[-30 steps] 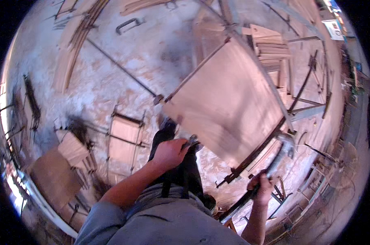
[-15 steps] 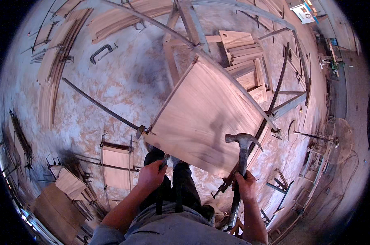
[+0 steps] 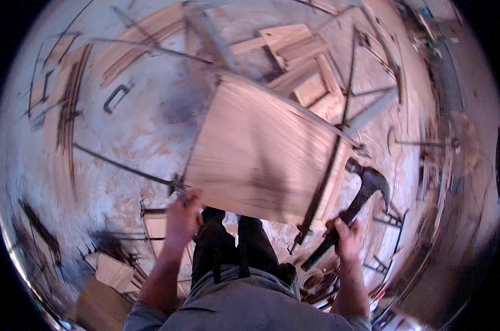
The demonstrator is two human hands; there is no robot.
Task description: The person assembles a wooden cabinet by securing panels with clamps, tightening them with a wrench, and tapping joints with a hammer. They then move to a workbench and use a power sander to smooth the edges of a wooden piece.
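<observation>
A broad pale wooden panel (image 3: pixel 255 154) lies in front of me, tapering in view toward its far left corner. My right hand (image 3: pixel 347 241) is wrapped round the handle of a claw hammer (image 3: pixel 368 187), its head raised beside the panel's right edge. Along that edge runs a dark bar clamp (image 3: pixel 323 185). At the panel's near left corner, my left hand (image 3: pixel 184 220) is closed and blurred, close to the jaw of another bar clamp (image 3: pixel 123 163). What its fingers hold is too smeared to name, and I cannot tell whether they touch the jaw.
A dark C-clamp (image 3: pixel 117 98) lies on the stained floor at the far left. Stacked boards (image 3: pixel 68 116) stand beyond it. Wooden frame pieces (image 3: pixel 310 88) lie past the panel. A smaller clamped panel (image 3: pixel 115 271) is at the near left, and a fan (image 3: pixel 468 146) at the right.
My left hand has moved up and left to the clamp jaw at the panel's corner. The hammer has swung to the right, its head tilting outward away from the panel. The whole view has shifted.
</observation>
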